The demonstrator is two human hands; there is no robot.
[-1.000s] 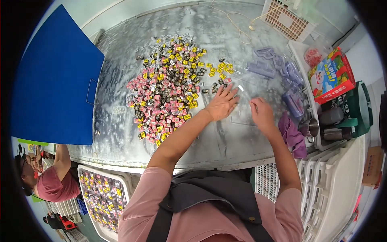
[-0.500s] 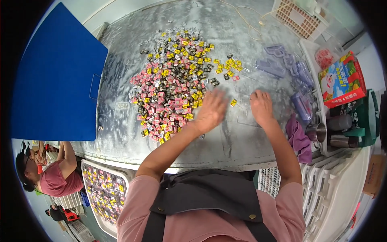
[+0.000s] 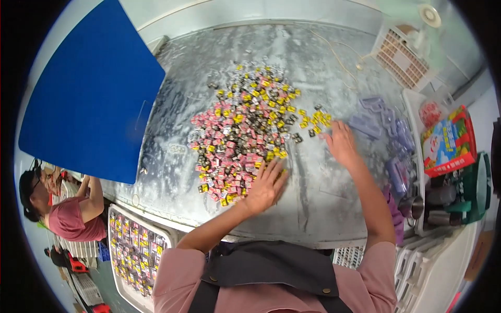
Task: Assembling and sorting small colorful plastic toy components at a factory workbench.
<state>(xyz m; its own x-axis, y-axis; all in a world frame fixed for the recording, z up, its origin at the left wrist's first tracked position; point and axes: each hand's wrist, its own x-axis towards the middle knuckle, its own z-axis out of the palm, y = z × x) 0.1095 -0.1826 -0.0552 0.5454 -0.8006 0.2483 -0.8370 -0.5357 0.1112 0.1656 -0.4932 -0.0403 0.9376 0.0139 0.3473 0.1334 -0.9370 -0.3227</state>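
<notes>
2 hands are working at a heap of small pink, yellow and dark wrapped pieces [image 3: 242, 130] covering the middle of the steel table [image 3: 334, 208]. The left hand [image 3: 267, 183] is lying flat, fingers spread wide, on the heap's near edge. The right hand [image 3: 340, 143], open and holding nothing, is touching a small yellow cluster [image 3: 315, 119] just off the heap's right side.

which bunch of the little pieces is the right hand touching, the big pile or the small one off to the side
The small yellow-and-black cluster, set apart right of the big mixed pile. The right hand sits beside it; the left hand rests on the big pile's near edge.
</notes>
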